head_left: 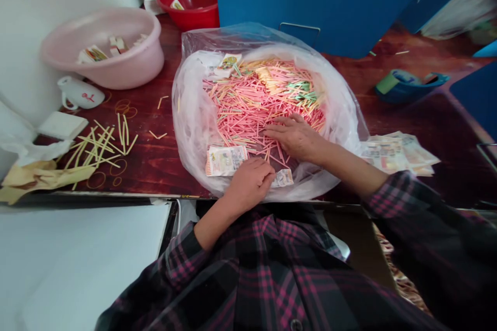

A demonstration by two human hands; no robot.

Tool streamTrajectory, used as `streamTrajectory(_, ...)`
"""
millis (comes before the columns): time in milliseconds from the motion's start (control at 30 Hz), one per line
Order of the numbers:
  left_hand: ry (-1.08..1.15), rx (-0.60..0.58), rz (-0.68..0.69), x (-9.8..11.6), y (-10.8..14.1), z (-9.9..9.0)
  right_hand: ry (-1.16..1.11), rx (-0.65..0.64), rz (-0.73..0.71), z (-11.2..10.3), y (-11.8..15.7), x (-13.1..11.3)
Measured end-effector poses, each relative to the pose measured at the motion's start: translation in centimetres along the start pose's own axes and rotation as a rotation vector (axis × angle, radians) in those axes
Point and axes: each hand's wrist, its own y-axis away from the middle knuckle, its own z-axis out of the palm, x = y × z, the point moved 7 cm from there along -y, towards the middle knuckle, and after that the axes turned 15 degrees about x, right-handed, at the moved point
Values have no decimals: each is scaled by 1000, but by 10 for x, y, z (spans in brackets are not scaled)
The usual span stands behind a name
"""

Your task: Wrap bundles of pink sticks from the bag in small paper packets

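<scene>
A clear plastic bag (194, 114) lined with white plastic holds a large heap of thin pink sticks (248, 108), with some yellow and green ones among them. My right hand (295, 137) lies flat with spread fingers on the heap's near edge. My left hand (248, 183) is curled closed at the bag's near side, between a printed paper packet (226, 160) and a smaller packet (282, 178). I cannot tell whether it holds anything.
A pink plastic basin (101, 46) with printed packets and a red bowl (186, 2) stand at the back left. Loose yellow sticks (97, 147) and a white mug (79, 94) lie on the wooden table's left side. Printed papers (399, 152) lie at right, beyond the bag.
</scene>
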Motion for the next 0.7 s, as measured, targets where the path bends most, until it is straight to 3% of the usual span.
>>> streamTrajectory(300, -34, -5, 14, -1, 1, 0, 234, -34, -127, 4, -8, -4)
streamTrajectory(467, -24, -10, 19, 2, 2, -5, 207, -74, -135, 4, -7, -3)
streamTrajectory(567, -20, -12, 20, 2, 2, -5, 145, -89, -52, 3, -10, 6)
streamTrajectory(700, -19, -8, 20, 1, 3, -3, -2, -102, 165, 2, -12, 21)
